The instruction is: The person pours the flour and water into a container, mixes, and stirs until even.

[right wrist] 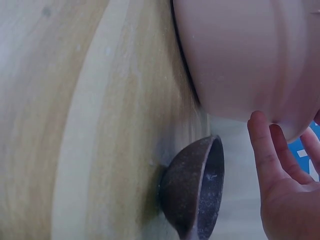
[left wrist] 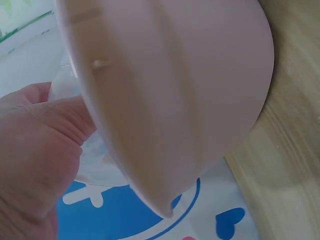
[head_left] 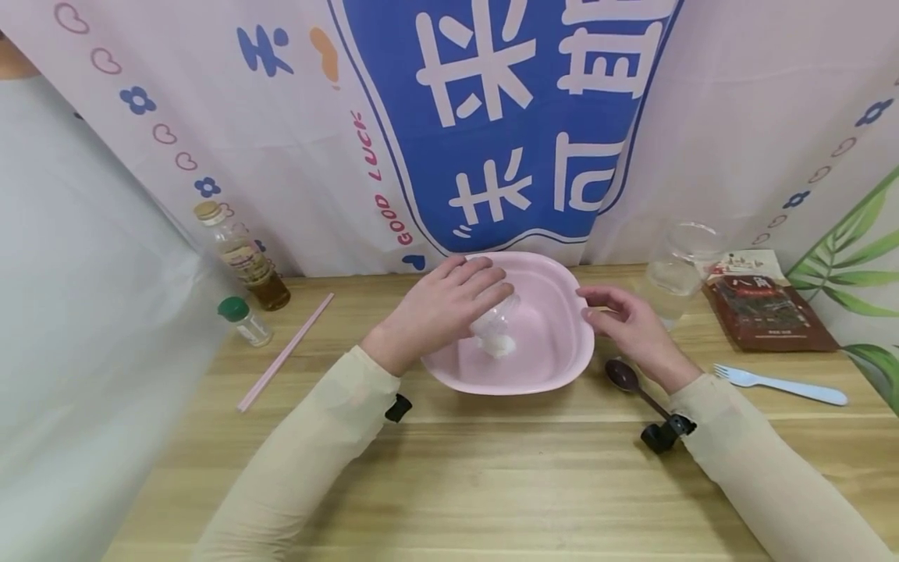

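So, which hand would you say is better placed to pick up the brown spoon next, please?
Probably the right hand: the brown spoon lies near it, and it holds nothing, just touching the pink basin. The left hand is occupied with a clear container over the basin.

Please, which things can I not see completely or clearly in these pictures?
Clear container, head view: partly hidden by the left hand.
Bowl, left wrist view: inside hidden by its own wall.
Spoon, right wrist view: handle cut off by the bottom edge.
Bottle, head view: label print too small.
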The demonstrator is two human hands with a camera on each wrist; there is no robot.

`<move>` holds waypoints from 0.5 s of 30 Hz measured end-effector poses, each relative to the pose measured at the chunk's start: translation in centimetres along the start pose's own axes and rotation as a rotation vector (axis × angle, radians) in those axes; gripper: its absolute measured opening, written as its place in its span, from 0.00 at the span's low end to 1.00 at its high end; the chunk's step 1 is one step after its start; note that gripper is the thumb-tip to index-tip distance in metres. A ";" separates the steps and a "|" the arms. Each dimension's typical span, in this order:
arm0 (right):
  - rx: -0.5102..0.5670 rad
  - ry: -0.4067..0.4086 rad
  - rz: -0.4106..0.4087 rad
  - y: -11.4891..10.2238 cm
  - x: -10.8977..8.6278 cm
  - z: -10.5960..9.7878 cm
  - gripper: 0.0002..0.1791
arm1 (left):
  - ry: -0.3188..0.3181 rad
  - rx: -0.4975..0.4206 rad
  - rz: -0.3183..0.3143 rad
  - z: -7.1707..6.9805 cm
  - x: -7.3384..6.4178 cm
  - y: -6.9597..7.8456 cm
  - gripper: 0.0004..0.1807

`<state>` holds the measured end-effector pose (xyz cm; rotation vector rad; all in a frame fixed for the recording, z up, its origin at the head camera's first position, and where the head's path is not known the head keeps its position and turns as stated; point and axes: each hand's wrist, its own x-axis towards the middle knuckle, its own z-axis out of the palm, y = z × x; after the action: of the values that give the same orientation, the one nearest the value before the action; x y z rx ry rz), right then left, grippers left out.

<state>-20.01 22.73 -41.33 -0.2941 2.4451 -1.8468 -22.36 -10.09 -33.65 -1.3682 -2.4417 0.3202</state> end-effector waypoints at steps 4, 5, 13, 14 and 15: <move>-0.003 0.001 -0.004 0.0 0.0 0.1 0.26 | 0.007 -0.094 -0.054 0.3 -0.4 -0.4 0.51; -0.004 0.001 -0.005 0.1 0.1 0.0 0.26 | 0.011 -0.122 -0.068 0.4 -0.5 -0.5 0.52; -0.003 -0.003 -0.006 0.2 0.1 -0.1 0.25 | 0.034 -0.320 -0.192 0.6 -1.5 -1.4 0.51; -0.001 -0.004 -0.004 0.2 0.1 -0.1 0.26 | 0.038 -0.343 -0.205 0.7 -1.7 -1.5 0.51; -0.001 -0.005 -0.003 0.2 0.1 -0.1 0.26 | 0.041 -0.361 -0.218 0.7 -1.8 -1.5 0.52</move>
<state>-20.11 22.87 -41.51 -0.3029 2.4438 -1.8435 -22.98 -12.44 -34.08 -1.2034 -2.6726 -0.2087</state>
